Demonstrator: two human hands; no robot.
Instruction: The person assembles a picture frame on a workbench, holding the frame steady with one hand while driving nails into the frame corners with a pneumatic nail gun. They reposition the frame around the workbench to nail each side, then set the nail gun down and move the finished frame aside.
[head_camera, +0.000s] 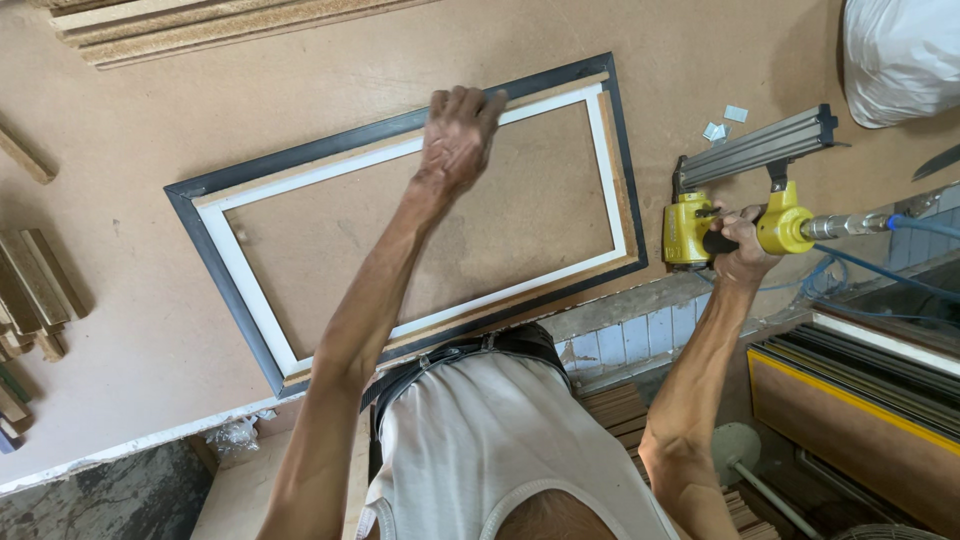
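A rectangular picture frame (232, 270), dark outside with a white inner edge, lies face down on the brown workbench (130, 230). My left hand (457, 137) presses on the frame's far long rail, fingers curled over it. At the frame's right near corner, my right hand (742, 243) grips the handle of a yellow pneumatic nail gun (735, 200), its nose against the frame's right end. A hose with blue tubing (915, 227) runs off to the right from the gun.
Wooden strips (170, 25) lie along the bench's far edge and short moulding offcuts (35, 290) at the left. A white plastic bag (900, 55) sits at the far right. Small staple strips (722, 125) lie behind the gun. Stacked frames (860, 380) stand below right.
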